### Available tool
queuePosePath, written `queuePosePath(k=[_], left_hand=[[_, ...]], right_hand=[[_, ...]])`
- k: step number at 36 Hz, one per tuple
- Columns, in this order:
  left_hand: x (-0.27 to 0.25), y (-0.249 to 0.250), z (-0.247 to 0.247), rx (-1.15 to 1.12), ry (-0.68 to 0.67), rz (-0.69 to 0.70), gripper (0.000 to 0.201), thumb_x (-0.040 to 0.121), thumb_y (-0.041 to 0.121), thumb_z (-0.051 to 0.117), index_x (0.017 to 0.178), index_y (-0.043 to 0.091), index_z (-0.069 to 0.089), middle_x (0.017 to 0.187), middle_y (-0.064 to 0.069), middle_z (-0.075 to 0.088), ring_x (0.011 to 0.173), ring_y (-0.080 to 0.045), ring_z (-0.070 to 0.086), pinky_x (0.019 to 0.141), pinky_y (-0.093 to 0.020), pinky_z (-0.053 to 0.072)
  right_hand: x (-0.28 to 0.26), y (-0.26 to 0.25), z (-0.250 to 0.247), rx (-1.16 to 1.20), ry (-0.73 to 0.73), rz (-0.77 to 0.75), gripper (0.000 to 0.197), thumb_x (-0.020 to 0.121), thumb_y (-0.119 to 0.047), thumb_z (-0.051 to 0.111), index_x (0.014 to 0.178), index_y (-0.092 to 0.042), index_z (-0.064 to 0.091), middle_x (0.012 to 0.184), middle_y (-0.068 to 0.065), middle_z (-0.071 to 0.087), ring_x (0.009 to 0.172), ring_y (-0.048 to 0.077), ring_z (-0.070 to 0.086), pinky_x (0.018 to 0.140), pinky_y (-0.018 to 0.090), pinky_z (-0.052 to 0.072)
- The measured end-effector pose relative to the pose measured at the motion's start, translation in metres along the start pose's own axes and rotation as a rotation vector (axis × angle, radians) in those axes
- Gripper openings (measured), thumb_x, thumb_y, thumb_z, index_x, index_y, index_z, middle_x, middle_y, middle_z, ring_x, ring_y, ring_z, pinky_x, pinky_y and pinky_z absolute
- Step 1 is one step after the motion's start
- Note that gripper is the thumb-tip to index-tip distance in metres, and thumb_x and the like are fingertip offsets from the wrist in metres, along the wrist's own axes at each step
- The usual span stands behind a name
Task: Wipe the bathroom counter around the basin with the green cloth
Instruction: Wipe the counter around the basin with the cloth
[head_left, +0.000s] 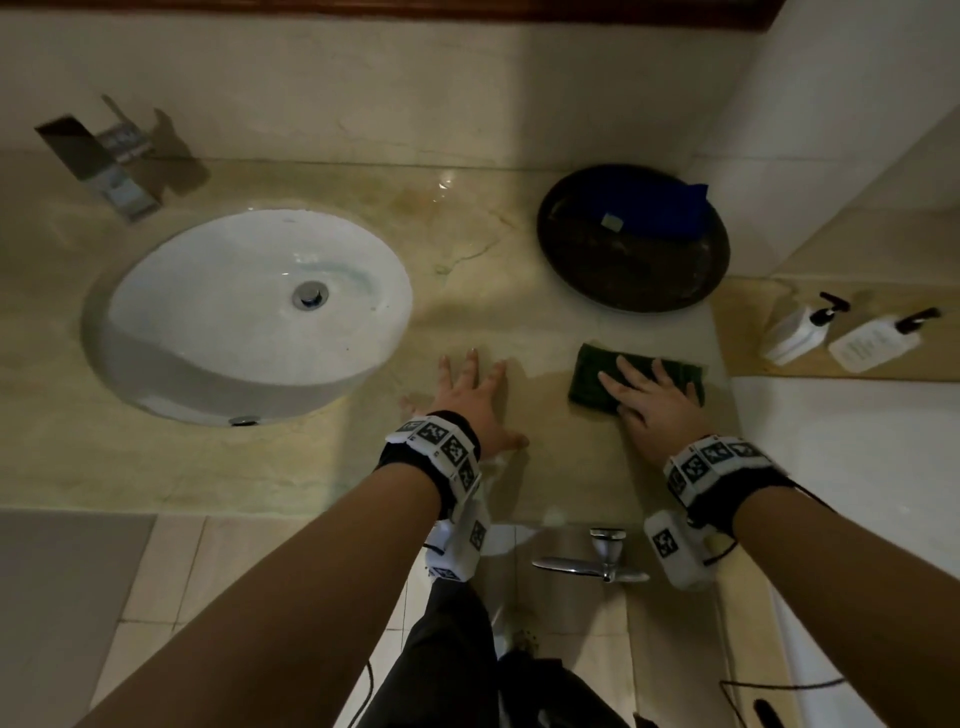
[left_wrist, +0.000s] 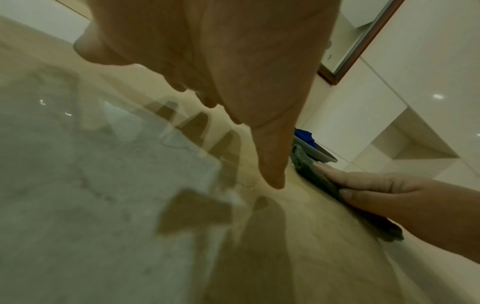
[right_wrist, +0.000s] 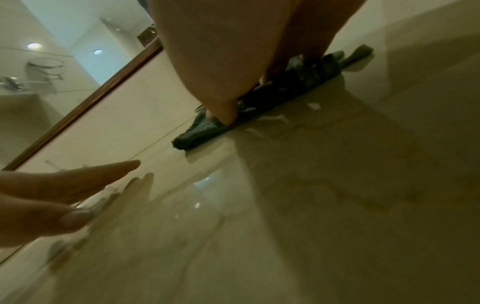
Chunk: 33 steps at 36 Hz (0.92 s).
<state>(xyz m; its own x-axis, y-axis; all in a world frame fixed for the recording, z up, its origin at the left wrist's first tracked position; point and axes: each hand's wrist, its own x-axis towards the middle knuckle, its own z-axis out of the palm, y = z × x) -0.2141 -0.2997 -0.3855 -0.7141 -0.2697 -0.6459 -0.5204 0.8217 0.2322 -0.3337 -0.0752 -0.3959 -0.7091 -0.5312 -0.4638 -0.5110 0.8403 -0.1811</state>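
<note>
Glossy beige marble worktop (head_left: 519, 291) is touched by both hands: the right hand (head_left: 649, 402) is pressed flat, fingers straight, on the folded dark green cloth (head_left: 587, 376), right of the round white basin (head_left: 249, 317); the left hand (head_left: 475, 397) is spread flat between them.

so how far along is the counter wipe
Done: hard to tell; a wet sheen shows on the counter between the basin and the dark dish.
In hand: the right hand presses the green cloth flat near the front right; the left hand rests flat on the marble.
Left: the faucet side and the front edge show no sign of wiping.
</note>
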Motion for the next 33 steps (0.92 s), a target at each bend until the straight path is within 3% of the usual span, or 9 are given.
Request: queuePosePath(k=[13, 22, 27, 33], left_hand=[[0.013, 0.007, -0.008, 0.036, -0.048, 0.022, 0.107, 0.074, 0.069, 0.065, 0.147, 0.050, -0.011, 0.156, 0.015, -0.028, 0.145, -0.025, -0.025, 0.101, -0.080, 0.010], [0.017, 0.005, -0.003, 0.040, -0.037, 0.008, 0.109, 0.072, 0.072, 0.064, 0.146, 0.051, -0.013, 0.156, 0.015, -0.029, 0.144, -0.025, -0.027, 0.102, -0.080, 0.009], [0.012, 0.006, -0.006, 0.032, -0.028, 0.016, 0.106, 0.074, 0.071, 0.063, 0.146, 0.052, -0.012, 0.156, 0.016, -0.028, 0.145, -0.024, -0.026, 0.102, -0.079, 0.008], [0.014, 0.005, -0.006, 0.026, -0.026, 0.023, 0.107, 0.073, 0.071, 0.064, 0.147, 0.052, -0.011, 0.156, 0.015, -0.028, 0.145, -0.025, -0.025, 0.103, -0.079, 0.010]], right_hand=[[0.050, -0.025, -0.028, 0.089, -0.046, 0.127, 0.052, 0.103, -0.028, 0.030, 0.148, -0.050, 0.014, 0.160, -0.017, -0.005, 0.148, 0.029, -0.008, 0.115, 0.062, -0.001], [0.049, -0.060, -0.015, -0.028, -0.071, -0.072, 0.056, 0.103, -0.026, 0.030, 0.148, -0.050, 0.009, 0.160, -0.017, -0.008, 0.148, 0.029, -0.007, 0.114, 0.061, 0.001], [0.032, -0.033, -0.009, -0.020, -0.102, -0.133, 0.054, 0.103, -0.029, 0.030, 0.148, -0.051, 0.010, 0.159, -0.019, -0.007, 0.148, 0.026, -0.010, 0.115, 0.056, -0.005], [0.014, 0.027, -0.011, 0.002, -0.041, -0.034, 0.054, 0.103, -0.028, 0.031, 0.147, -0.051, 0.010, 0.159, -0.018, -0.004, 0.149, 0.025, -0.006, 0.117, 0.055, -0.001]])
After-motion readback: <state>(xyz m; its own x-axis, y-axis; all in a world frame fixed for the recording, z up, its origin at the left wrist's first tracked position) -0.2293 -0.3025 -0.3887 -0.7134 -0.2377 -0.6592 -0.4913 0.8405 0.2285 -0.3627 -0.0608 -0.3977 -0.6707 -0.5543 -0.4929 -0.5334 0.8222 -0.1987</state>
